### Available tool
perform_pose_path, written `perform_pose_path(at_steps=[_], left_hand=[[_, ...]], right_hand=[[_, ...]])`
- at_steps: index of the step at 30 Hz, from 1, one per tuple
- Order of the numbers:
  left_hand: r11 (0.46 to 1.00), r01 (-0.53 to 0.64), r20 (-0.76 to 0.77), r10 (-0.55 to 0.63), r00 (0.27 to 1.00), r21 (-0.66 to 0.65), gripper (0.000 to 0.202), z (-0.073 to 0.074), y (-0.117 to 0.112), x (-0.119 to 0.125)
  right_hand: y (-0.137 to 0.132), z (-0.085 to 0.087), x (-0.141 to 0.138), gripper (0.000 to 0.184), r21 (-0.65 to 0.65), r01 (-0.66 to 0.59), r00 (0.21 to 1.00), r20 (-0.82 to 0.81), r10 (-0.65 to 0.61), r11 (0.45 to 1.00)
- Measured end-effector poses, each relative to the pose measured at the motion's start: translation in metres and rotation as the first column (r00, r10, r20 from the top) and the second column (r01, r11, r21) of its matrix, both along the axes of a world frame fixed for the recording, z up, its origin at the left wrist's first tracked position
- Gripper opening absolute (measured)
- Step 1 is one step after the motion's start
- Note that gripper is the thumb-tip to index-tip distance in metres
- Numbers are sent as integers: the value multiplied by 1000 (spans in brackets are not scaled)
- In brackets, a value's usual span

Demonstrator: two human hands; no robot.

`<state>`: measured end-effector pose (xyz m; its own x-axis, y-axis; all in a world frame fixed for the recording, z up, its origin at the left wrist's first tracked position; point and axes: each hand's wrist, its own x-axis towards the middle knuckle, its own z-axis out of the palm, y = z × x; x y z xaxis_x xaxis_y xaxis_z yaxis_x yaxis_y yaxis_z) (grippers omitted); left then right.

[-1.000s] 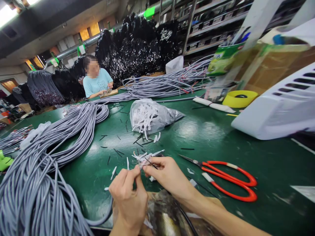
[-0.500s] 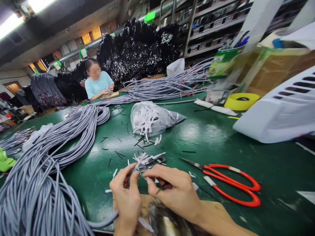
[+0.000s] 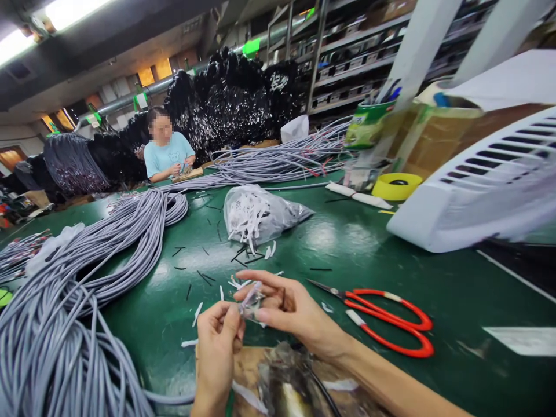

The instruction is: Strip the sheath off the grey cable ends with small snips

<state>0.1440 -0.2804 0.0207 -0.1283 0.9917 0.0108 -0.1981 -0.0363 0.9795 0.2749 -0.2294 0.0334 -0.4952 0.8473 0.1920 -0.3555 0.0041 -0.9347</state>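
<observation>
My left hand (image 3: 218,341) is closed, its thumb and fingertips pinching the end of a grey cable (image 3: 171,399) that comes in from the left. Pale, thin strands (image 3: 252,296) stick up from that end. Around them my right hand (image 3: 286,307) has its fingers apart, with the index finger stretched out and the thumb close to the cable end. Whether the right fingertips touch the strands is hard to make out. Beneath both hands is a brown board (image 3: 247,370) carrying a dark, worn metal device (image 3: 289,379). Scissors with red handles (image 3: 391,318) lie to the right.
Coiled grey cables (image 3: 99,260) cover the table's left side. A clear bag of white scraps (image 3: 256,214) lies ahead, with black offcuts (image 3: 204,277) nearby. At right are a yellow tape roll (image 3: 396,188) and a white slotted housing (image 3: 469,191). Another person (image 3: 169,153) sits across the table.
My right hand has loosened from its pinch at the cable end, its index finger now extended. My left hand still grips the cable. The whole view has shifted slightly.
</observation>
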Motion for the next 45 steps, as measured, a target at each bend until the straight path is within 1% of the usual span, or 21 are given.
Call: perform_pose_path(at_steps=[5, 7, 9, 11, 13, 15, 16, 18, 19, 21, 23, 24, 25, 28, 30, 32, 34, 38, 41, 43, 45], left_hand=[[994, -95, -8, 95, 995, 46, 40, 2, -2, 6], [986, -153, -51, 157, 986, 71, 38, 4, -1, 8], [971, -220, -98, 229, 968, 95, 34, 6, 0, 8], [948, -293, -142, 309, 941, 121, 30, 6, 0, 7], [920, -363, -182, 387, 904, 149, 25, 6, 0, 5], [903, -392, -222, 424, 878, 176, 22, 5, -1, 4], [904, -386, -242, 422, 874, 184, 21, 4, -2, 4], [917, -352, -279, 394, 876, 190, 19, 3, -3, 5], [924, -330, -294, 375, 879, 191, 18, 3, -3, 5], [937, -290, -307, 339, 889, 193, 14, 3, -4, 6], [945, -260, -299, 311, 902, 198, 12, 3, -3, 7], [946, -255, -289, 305, 908, 198, 12, 3, -3, 7], [946, -258, -276, 306, 911, 196, 12, 4, -3, 7], [938, -295, -240, 333, 912, 181, 14, 4, -2, 6], [927, -333, -202, 364, 909, 172, 17, 4, -2, 5], [922, -356, -149, 378, 914, 155, 21, 3, -1, 4], [927, -351, -83, 364, 928, 134, 23, 1, -1, 3], [959, -270, 108, 261, 959, 86, 25, 1, 0, 0], [996, -90, 296, 86, 951, 0, 37, 8, 2, -6], [999, 34, 393, -17, 919, -38, 44, 14, 2, -9], [993, 111, 421, -82, 903, -44, 39, 19, 1, -10]], right_hand=[[-1, 3, -5, 25, -54, 252, 966, 67, -248, 966], [-4, 4, -5, 24, 9, 323, 944, 70, -322, 946], [-10, 5, -3, 21, 141, 385, 912, 94, -399, 912], [-17, 7, 1, 14, 330, 348, 904, 129, -407, 878], [-23, 9, 5, 7, 511, 216, 927, 161, -339, 832], [-23, 11, 8, 3, 576, 200, 932, 139, -336, 793], [-22, 11, 9, 3, 548, 263, 918, 111, -380, 794], [-15, 9, 7, 21, 413, 395, 879, 90, -469, 821], [-11, 8, 5, 30, 348, 407, 877, 110, -467, 845], [-5, 4, 0, 35, 297, 309, 913, 176, -369, 904], [-4, 2, -4, 22, 354, 213, 923, 234, -307, 910], [-6, 0, -6, 21, 422, 221, 907, 241, -344, 879], [-8, 0, -8, 22, 509, 254, 881, 229, -414, 822], [-16, -2, -11, 19, 761, 317, 790, 118, -602, 566], [-20, -3, -12, 22, 853, 290, 764, 67, -642, 434], [-23, -4, -14, 28, 902, 256, 749, 44, -661, 349], [-24, -7, -16, 33, 924, 225, 745, 41, -666, 308], [-25, -15, -17, 36, 932, 139, 759, 116, -640, 333], [-21, -21, -15, 35, 916, 94, 781, 175, -600, 391], [-16, -20, -12, 31, 888, 103, 805, 190, -561, 448], [-11, -15, -7, 25, 816, 136, 812, 232, -535, 561]])
